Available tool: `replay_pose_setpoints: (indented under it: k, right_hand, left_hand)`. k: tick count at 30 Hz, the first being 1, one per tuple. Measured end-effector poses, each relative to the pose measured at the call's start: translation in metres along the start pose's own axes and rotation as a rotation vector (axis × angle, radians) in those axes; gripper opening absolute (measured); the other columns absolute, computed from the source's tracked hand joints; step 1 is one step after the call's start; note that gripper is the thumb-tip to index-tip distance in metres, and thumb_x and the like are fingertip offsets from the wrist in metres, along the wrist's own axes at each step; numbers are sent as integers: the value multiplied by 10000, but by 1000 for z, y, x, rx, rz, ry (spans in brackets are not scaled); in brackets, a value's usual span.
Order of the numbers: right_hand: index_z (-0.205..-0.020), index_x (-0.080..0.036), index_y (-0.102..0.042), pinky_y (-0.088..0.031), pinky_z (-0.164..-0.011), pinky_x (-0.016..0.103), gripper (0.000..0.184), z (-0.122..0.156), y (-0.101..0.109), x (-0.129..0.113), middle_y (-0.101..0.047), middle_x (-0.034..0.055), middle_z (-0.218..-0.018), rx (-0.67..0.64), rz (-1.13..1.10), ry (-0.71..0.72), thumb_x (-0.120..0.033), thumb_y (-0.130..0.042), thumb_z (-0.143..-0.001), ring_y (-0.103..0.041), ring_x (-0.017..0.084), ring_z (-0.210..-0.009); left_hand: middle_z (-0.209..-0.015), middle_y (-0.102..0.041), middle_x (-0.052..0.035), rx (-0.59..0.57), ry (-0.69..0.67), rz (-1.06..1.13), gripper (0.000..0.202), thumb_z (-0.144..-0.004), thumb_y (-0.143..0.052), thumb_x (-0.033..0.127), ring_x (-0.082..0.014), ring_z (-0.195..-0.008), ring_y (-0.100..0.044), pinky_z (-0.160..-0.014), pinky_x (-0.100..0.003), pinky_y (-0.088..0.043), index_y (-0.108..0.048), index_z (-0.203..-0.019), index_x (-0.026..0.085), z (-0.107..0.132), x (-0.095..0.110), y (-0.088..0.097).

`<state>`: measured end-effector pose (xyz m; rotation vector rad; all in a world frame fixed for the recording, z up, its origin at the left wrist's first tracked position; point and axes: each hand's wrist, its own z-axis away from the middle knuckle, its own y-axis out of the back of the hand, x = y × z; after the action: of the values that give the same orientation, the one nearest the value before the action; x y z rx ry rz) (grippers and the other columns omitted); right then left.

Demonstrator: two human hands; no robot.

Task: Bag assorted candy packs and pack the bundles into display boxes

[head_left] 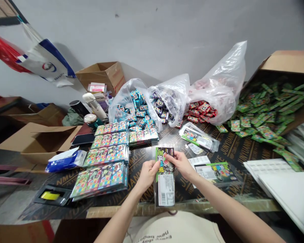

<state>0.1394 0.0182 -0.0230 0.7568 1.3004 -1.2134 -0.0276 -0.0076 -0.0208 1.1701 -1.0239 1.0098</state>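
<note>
Between my two hands, close to the table's front edge, is a printed card in a clear plastic sleeve (166,189), with green and black artwork above and a white barcode label below. My left hand (149,173) pinches its left side, and my right hand (180,163) grips the upper right side. To the right of it lies a similar sleeved card (215,172) on the table. Behind that rests a small pile of sleeved cards (196,138). Stacks of filled, colourful packs (100,179) stand to the left of my left hand.
Plastic bags hold blue packets (142,113), purple packets (163,108) and red packets (202,111) along the wall. A tipped carton (288,62) spills green packets (266,111) at right. White sheets (288,195), a blue tissue pack (66,160) and an open box (48,140) are nearby.
</note>
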Motion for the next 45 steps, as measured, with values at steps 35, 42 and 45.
replay_pose_setpoints:
  k: [35,42,45]
  right_hand:
    - [-784,-207,-690,-495,-755,335,126,27,8,-15,-703,33,-829,229,-20,220,-200,-600,-695,-646,190,-788]
    - [-884,-250,-710,-482,-853,375,156,37,26,-18,-700,40,-930,111,483,499,-257,-620,-757,-646,205,-871]
    - [-837,-218,-717,-517,-690,305,144,36,21,-30,-710,38,-793,114,468,401,-285,-633,-741,-649,176,-709]
  left_hand:
    - [-859,-713,-78,34,119,431,190,-663,-684,233,-191,-801,-653,-741,-303,-501,-708,-841,170,2,24,-8]
    - [-825,-717,-52,49,-337,-147,96,-694,-674,264,-195,-775,-656,-780,-306,-490,-727,-758,216,10,39,-1]
    - [-740,-714,-50,-2,-190,-72,117,-686,-675,280,-192,-681,-651,-646,-272,-504,-724,-737,187,5,44,4]
